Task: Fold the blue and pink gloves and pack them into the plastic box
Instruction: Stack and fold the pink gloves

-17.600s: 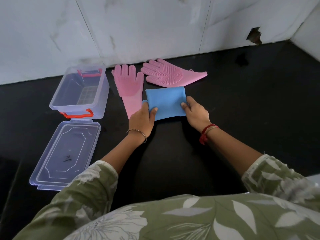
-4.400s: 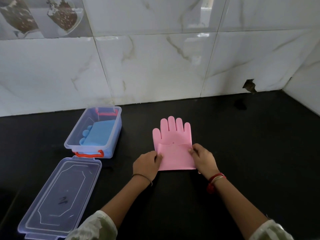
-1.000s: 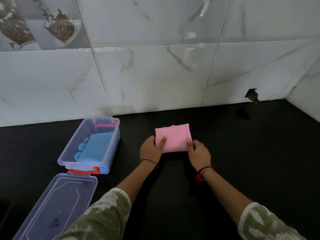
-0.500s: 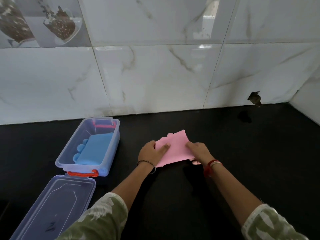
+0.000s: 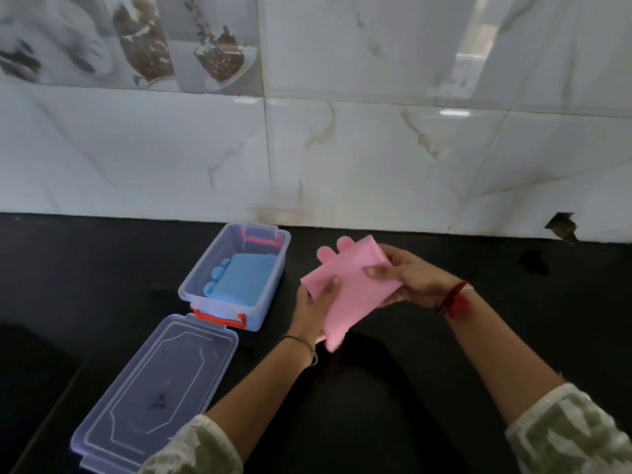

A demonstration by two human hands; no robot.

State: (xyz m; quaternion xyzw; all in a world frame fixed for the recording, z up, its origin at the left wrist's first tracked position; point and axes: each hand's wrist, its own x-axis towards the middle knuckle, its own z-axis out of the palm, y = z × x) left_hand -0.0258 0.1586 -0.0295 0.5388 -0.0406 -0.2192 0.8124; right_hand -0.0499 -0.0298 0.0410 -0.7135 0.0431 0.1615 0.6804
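Note:
The folded pink gloves [image 5: 352, 289] hang tilted in the air above the black counter, fingertips poking out at the upper left. My left hand [image 5: 313, 311] grips their lower left edge, thumb on top. My right hand [image 5: 408, 278] pinches the upper right edge, thumb over the fold. The clear plastic box [image 5: 201, 285] with red handles stands to the left, apart from the gloves. Folded blue gloves [image 5: 241, 280] lie inside it.
The box's clear lid [image 5: 160, 388] lies flat on the counter [image 5: 410, 388] in front of the box, at the lower left. A white marble-tiled wall runs along the back, with a chipped hole [image 5: 562, 229] at its base on the right.
Both hands have lifted the folded pink gloves off the counter and tilted them, carrying them slightly left. The view has shifted right, so the box sits nearer the centre.

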